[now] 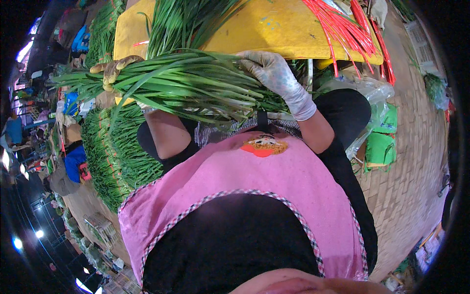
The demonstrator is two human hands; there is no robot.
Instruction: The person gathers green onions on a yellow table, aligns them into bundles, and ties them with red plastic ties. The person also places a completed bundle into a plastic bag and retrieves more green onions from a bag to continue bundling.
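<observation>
A loose bunch of long flat green leaves, seemingly garlic chives (191, 81), lies crosswise above my lap, pale stem ends to the right. My left hand (114, 71), in a stained glove, grips its leafy part, fingers wrapped over the far side. My right hand (275, 73), in a whitish glove, pinches at the stem ends along the bunch's upper edge. What lies between those fingertips is partly hidden. Just beyond, more loose chives (180, 25) rest on a yellow padded surface (242, 35).
Red plastic ties (341, 33) hang over the yellow surface's right edge. Tied chive bundles (117, 147) are stacked at my left. Clear plastic film (374, 88) and green packs (381, 149) lie by my right knee on the paved floor (411, 147).
</observation>
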